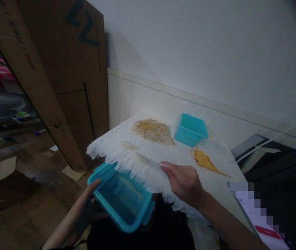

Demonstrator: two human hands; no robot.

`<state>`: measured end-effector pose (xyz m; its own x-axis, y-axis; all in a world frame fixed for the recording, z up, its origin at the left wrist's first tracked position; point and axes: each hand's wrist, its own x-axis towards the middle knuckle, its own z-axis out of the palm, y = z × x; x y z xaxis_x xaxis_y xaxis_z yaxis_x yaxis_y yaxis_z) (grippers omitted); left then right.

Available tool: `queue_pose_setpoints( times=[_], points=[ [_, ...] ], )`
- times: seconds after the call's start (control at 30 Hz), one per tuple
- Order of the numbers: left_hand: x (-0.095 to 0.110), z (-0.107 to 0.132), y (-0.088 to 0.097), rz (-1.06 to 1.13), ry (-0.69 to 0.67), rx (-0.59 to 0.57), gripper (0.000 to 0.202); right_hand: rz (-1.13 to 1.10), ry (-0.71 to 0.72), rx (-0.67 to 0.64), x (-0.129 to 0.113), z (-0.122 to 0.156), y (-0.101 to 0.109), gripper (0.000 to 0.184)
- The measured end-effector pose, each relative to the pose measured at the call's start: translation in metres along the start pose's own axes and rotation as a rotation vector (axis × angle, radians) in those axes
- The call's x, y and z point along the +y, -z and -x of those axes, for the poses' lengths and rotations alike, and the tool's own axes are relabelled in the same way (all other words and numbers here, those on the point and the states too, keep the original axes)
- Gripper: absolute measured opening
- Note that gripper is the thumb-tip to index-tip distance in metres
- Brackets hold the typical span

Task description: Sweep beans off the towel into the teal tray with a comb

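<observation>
below the cloth (184,156), left hand (81,208) props teal container (123,201); right hand (185,182) lies palm-down.

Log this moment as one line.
left hand: holds turquoise plastic tub | right hand: on white fringed cloth | tan grain pile: on cloth

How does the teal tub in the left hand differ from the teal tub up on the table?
The held tub is tilted below the edge of the table, gripped by the left hand. The far tub sits level on top near the wall, untouched. The held tub shows side clips, and the far tub shows none. Both are teal, rectangular and lidless.
</observation>
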<state>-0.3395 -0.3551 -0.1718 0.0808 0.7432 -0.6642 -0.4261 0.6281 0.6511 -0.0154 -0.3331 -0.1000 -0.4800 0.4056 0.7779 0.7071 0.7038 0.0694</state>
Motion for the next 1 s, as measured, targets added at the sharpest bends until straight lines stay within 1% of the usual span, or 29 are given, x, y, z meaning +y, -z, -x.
queue_pose_setpoints(
  times=[0.1, 0.17, 0.3, 0.43, 0.5, 0.6, 0.73, 0.8, 0.9, 1.0],
  points=[
    [0.001, 0.002, -0.002, -0.007, -0.016, -0.005, 0.074, 0.001, -0.014, 0.014, 0.006, -0.001, 0.001, 0.020],
    [0.002, 0.004, -0.004, -0.020, -0.027, 0.005, 0.075, -0.019, -0.028, 0.014, 0.010, -0.002, -0.002, 0.021],
    [0.003, 0.004, -0.006, -0.023, -0.030, 0.032, 0.074, -0.093, -0.032, 0.009, 0.008, -0.008, -0.018, 0.020],
    [0.003, 0.002, -0.006, -0.025, -0.038, 0.056, 0.074, -0.134, 0.012, 0.049, 0.003, -0.018, -0.031, 0.018],
    [0.002, 0.002, -0.006, -0.018, -0.034, 0.056, 0.073, -0.138, 0.026, 0.048, 0.002, -0.020, -0.032, 0.018],
    [0.002, 0.001, -0.006, -0.004, -0.028, 0.060, 0.070, -0.156, 0.032, 0.021, -0.002, -0.018, -0.028, 0.019],
    [0.001, 0.000, -0.008, 0.001, -0.054, 0.066, 0.072, -0.178, 0.035, 0.017, -0.017, -0.013, -0.020, 0.019],
    [0.001, 0.000, -0.010, 0.004, -0.054, 0.064, 0.070, -0.166, 0.033, 0.015, -0.028, -0.015, -0.017, 0.019],
    [-0.001, 0.000, -0.012, 0.014, -0.041, 0.070, 0.065, -0.159, 0.057, 0.003, -0.047, -0.020, -0.012, 0.024],
    [-0.004, -0.003, -0.010, 0.003, -0.068, 0.094, 0.070, -0.205, 0.097, -0.027, -0.064, -0.021, -0.006, 0.027]
  ],
)
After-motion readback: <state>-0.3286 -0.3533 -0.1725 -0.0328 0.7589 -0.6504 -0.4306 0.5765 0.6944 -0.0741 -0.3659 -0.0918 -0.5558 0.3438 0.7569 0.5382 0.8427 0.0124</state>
